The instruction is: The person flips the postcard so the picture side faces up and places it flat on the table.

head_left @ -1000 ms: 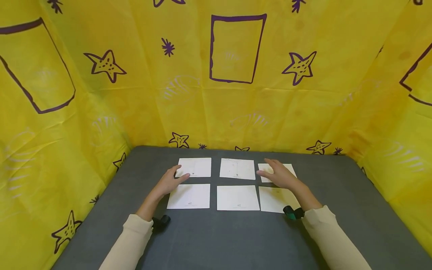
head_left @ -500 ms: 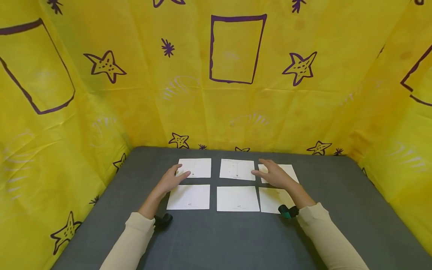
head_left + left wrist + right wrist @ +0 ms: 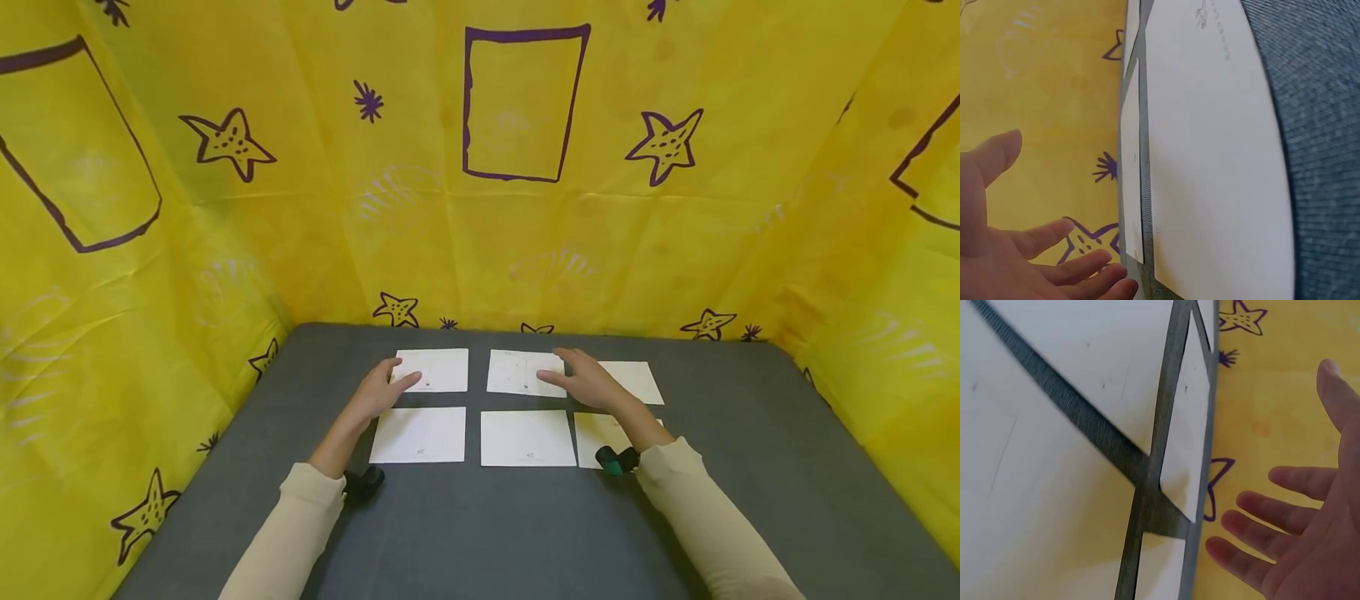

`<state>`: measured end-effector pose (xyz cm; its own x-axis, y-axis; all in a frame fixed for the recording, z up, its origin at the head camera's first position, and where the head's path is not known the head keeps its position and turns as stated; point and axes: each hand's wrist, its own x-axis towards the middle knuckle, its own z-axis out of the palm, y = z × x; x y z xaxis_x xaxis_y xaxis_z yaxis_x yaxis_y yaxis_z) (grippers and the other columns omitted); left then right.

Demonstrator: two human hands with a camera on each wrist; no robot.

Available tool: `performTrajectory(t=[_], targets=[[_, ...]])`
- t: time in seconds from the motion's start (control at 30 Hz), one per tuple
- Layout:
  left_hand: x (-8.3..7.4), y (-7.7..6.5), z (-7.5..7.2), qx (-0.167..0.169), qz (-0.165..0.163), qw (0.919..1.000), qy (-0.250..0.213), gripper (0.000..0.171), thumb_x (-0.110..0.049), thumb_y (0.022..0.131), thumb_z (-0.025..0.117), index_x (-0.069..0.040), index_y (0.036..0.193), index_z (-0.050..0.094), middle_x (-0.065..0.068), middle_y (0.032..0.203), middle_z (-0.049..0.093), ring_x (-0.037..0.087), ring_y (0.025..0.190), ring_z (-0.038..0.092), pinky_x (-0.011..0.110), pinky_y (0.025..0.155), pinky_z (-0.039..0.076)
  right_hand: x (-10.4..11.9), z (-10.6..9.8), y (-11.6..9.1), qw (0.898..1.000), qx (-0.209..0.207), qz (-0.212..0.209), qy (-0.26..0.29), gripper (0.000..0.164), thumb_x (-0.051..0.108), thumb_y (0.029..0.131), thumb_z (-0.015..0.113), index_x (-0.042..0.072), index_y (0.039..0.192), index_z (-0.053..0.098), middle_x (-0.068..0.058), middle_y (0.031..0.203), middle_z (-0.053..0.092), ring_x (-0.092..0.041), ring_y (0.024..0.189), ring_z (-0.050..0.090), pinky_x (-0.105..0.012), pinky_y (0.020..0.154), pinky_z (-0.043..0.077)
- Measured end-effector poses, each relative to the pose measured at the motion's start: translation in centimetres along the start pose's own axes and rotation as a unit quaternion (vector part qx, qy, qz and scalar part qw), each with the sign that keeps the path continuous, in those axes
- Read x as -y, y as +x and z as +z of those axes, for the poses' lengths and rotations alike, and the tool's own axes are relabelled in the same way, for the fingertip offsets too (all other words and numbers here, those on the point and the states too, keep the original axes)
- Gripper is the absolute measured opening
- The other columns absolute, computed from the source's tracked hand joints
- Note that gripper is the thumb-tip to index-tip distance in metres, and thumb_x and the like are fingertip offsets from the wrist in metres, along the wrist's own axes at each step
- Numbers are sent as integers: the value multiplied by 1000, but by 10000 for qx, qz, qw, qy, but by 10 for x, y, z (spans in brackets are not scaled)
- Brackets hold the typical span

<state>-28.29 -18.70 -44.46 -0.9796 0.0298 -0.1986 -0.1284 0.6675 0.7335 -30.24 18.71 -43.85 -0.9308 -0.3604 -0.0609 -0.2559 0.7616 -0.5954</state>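
Observation:
White paper cards lie in two rows of three on a dark grey table. My left hand (image 3: pixel 377 392) is at the left side of the back-left card (image 3: pixel 442 371), fingers spread and nothing held. In the left wrist view its fingers (image 3: pixel 1041 240) are apart, beside the front-left card (image 3: pixel 1216 156). My right hand (image 3: pixel 588 381) hovers between the back-middle card (image 3: pixel 517 372) and the back-right card (image 3: pixel 637 381), partly covering both. The right wrist view shows its fingers (image 3: pixel 1279 512) spread and holding nothing. The front-middle card (image 3: pixel 527 438) and front-right card (image 3: pixel 596 433) lie nearer; my right wrist covers part of the latter.
The grey table (image 3: pixel 480 533) ends at a yellow cloth (image 3: pixel 480 242) with purple starfish drawings, which hangs behind and along both sides. A dark wrist camera (image 3: pixel 365 481) sits under my left wrist, another camera (image 3: pixel 615 460) under my right.
My right hand has moved left, from over the back-right card to the edge of the back-middle card. The left hand has stayed almost in place. The cards lie as before.

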Motion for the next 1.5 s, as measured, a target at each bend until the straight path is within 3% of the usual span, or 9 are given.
performTrajectory(t=[0.47,0.77,1.07,1.5], targets=[[-2,4,-7,54,-40,9998,-201,76,-43,97,54,3,150,26,29,155,26,46,142,27,59,114,30,22,13,17,9997,164,-119,125,79,55,94,54,1,149,35,-22,150,41,-42,136,41,-59,109,37],[-2,5,-13,-311,-543,9976,-309,72,-40,95,56,6,146,32,31,149,34,47,137,34,59,111,34,36,22,32,9991,85,-326,238,73,51,96,54,-1,145,40,-25,142,49,-43,126,51,-55,101,46],[1,6,-15,-316,-584,9973,-299,69,-38,95,56,5,144,35,30,148,36,46,135,37,58,110,35,48,34,47,9985,136,-318,431,72,50,96,53,0,146,40,-22,144,48,-41,128,50,-52,104,45],[2,14,-14,-283,-663,9970,-264,69,-39,95,56,5,144,35,29,148,37,45,134,39,56,110,36,71,50,61,9992,164,-223,298,69,49,97,53,1,145,42,-19,141,53,-35,128,52,-49,105,45]])
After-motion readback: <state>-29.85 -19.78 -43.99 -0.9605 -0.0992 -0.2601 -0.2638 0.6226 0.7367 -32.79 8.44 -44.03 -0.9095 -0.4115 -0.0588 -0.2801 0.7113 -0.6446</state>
